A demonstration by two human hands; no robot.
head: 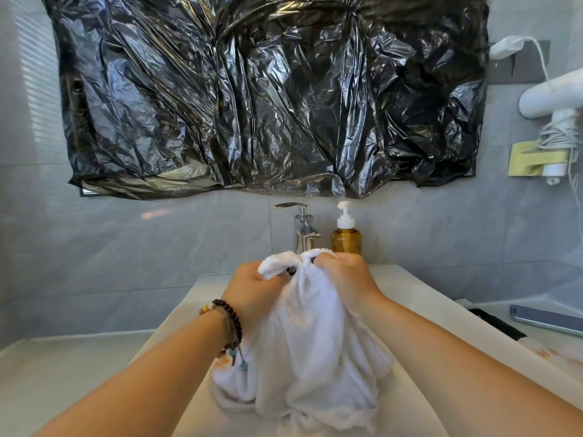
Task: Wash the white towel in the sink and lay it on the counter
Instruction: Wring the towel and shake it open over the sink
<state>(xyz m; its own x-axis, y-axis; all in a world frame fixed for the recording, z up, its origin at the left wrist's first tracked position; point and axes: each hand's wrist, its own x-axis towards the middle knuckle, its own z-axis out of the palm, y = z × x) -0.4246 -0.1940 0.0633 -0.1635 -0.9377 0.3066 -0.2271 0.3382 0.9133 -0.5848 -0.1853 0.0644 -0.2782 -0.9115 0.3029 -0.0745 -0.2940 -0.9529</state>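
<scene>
Your left hand (255,287) and right hand (345,275) each have a tight grip on the bunched top of the fluffy white towel (310,351) — it hangs over the white sink (419,294), below the chrome faucet (303,228).

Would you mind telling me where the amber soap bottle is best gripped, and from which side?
Grip the amber soap bottle round its straight body, probably coming from the right: the faucet stands close on its left, and the towel bunched in both hands blocks the front.
</scene>
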